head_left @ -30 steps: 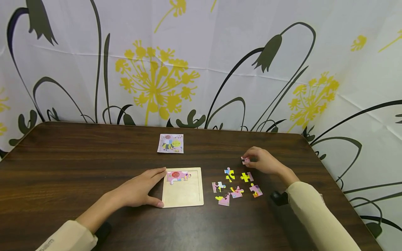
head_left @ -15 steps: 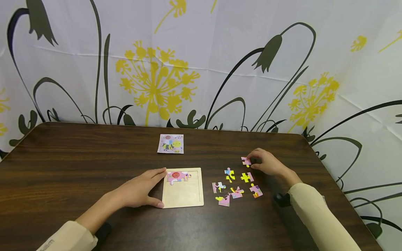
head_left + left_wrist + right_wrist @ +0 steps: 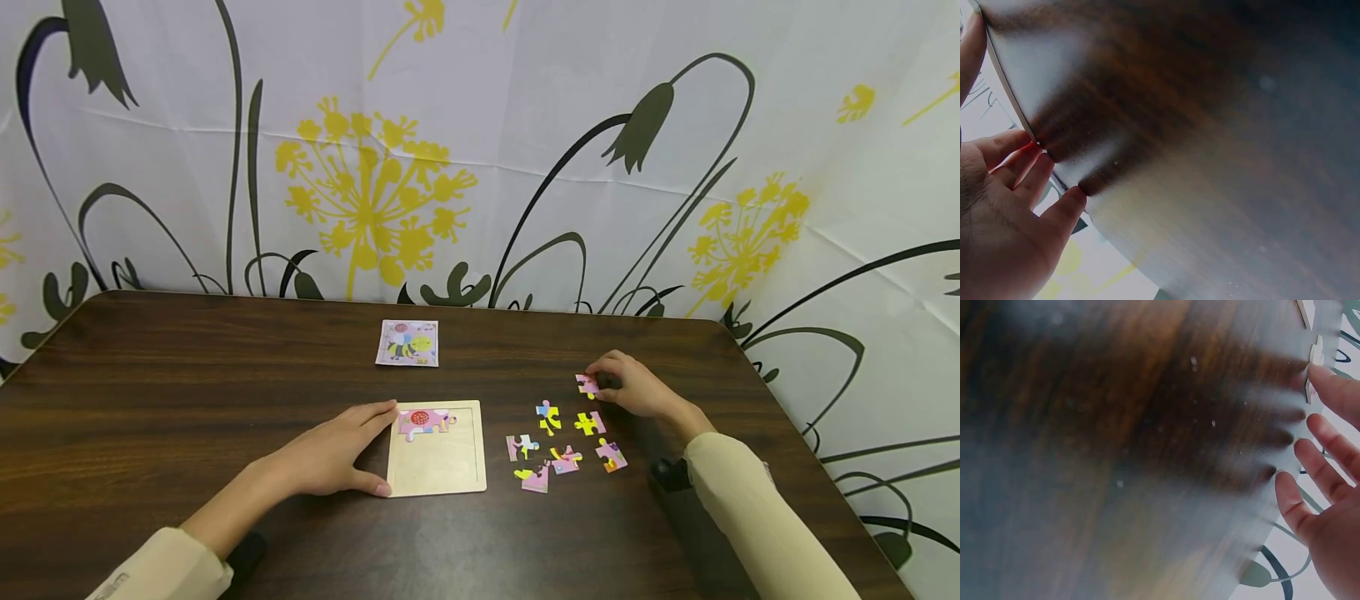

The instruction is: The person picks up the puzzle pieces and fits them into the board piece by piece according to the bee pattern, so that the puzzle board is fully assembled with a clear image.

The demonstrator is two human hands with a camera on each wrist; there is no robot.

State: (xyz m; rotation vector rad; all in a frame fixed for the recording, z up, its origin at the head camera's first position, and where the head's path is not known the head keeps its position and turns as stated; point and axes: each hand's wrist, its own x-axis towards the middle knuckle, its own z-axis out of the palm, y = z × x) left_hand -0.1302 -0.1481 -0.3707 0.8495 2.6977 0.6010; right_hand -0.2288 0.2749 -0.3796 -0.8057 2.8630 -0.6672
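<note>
My left hand (image 3: 330, 452) lies along the left side of a shallow wooden puzzle tray (image 3: 437, 468). Its thumb touches the lower left corner and its fingertips the upper left one; the fingers are extended. Joined pink pieces (image 3: 423, 422) with a red disc fill the tray's top left. On the right, my right hand (image 3: 633, 389) reaches a pink puzzle piece (image 3: 587, 385), index finger and thumb at its right-hand edges. In the right wrist view the thumb (image 3: 1335, 394) overlaps that flat piece and the other fingers spread beside it; I cannot tell whether it is pinched.
Several loose pieces lie between tray and right hand, among them a yellow one (image 3: 588, 423) and a blue-and-yellow one (image 3: 548, 417). Behind the tray is a bee picture card (image 3: 407, 343). The brown table (image 3: 187, 375) ends at a patterned curtain (image 3: 525, 167).
My right hand first covered part of the pink piece, drew back a little to the right, then came back to its edge. The left hand and the tray have stayed put.
</note>
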